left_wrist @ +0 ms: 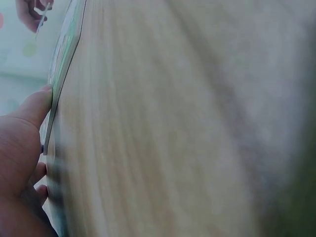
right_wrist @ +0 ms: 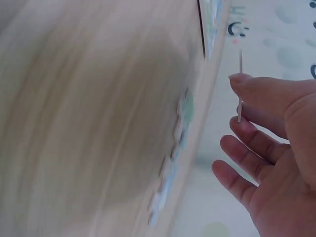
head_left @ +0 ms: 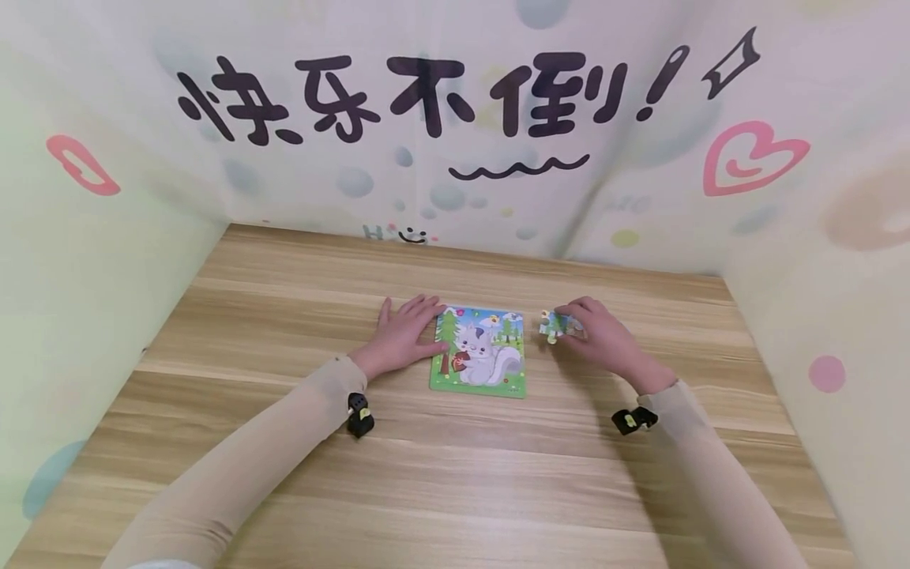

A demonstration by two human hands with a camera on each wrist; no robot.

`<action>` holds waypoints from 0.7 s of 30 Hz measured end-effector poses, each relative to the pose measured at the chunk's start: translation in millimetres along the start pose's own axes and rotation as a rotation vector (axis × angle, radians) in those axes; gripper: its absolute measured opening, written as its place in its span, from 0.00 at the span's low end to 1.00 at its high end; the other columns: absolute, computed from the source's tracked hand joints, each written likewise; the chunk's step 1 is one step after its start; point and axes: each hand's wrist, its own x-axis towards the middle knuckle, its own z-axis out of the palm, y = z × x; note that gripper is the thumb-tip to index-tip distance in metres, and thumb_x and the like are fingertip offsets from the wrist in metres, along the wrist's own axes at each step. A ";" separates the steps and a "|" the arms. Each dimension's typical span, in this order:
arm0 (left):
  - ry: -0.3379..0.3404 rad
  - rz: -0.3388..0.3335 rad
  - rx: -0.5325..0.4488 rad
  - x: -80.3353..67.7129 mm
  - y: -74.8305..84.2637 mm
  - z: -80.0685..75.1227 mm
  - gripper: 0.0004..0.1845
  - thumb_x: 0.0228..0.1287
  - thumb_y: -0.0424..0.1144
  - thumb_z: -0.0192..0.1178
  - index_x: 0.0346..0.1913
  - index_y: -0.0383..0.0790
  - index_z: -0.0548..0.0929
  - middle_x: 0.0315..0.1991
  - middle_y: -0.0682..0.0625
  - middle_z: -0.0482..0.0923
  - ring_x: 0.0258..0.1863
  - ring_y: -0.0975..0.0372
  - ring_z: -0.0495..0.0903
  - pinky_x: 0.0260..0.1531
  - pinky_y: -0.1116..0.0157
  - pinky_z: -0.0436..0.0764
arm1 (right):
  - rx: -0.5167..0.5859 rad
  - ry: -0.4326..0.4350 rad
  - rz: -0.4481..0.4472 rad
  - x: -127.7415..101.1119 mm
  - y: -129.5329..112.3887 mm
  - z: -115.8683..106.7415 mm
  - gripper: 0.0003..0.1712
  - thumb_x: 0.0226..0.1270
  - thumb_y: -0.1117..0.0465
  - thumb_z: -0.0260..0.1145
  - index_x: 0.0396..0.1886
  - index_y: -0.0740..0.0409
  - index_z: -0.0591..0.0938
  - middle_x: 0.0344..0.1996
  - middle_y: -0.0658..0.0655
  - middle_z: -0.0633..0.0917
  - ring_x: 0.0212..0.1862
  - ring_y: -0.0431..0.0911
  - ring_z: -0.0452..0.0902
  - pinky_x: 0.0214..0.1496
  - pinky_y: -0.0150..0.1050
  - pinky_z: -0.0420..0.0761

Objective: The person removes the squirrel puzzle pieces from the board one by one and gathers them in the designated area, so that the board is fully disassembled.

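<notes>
— What lies on the light wooden table (head_left: 284, 442)?
— A green-bordered squirrel jigsaw board (head_left: 479, 352), the left hand (head_left: 405, 332) flat beside it.
— And the right hand (head_left: 600, 336)?
— It pinches a small blue-green puzzle piece (head_left: 557, 325).

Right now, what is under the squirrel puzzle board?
The puzzle board lies flat on the wooden table; the left hand rests at its left edge. Whatever lies beneath the board is covered.
</notes>
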 end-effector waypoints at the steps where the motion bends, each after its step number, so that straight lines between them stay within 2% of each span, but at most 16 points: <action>1: 0.000 -0.001 0.001 -0.2 0.2 -0.3 0.43 0.72 0.61 0.62 0.81 0.43 0.63 0.83 0.42 0.53 0.83 0.45 0.47 0.74 0.30 0.32 | 0.006 -0.001 0.004 -2.2 2.7 -2.8 0.26 0.67 0.68 0.73 0.62 0.73 0.79 0.53 0.71 0.79 0.56 0.64 0.77 0.61 0.61 0.79; 13: -0.003 -0.003 -0.010 0.0 -1.3 1.4 0.44 0.72 0.62 0.61 0.82 0.44 0.62 0.84 0.42 0.52 0.83 0.46 0.46 0.74 0.31 0.30 | 0.016 -0.017 0.030 -31.2 34.0 -38.2 0.24 0.68 0.68 0.73 0.61 0.72 0.79 0.54 0.72 0.80 0.57 0.66 0.76 0.60 0.66 0.77; 21: -0.005 -0.008 -0.006 1.7 -1.0 0.9 0.43 0.72 0.62 0.61 0.81 0.44 0.62 0.84 0.43 0.52 0.83 0.47 0.46 0.75 0.31 0.30 | 0.001 -0.039 0.070 -44.6 57.3 -49.0 0.25 0.67 0.68 0.73 0.61 0.73 0.79 0.53 0.73 0.80 0.56 0.68 0.76 0.58 0.66 0.76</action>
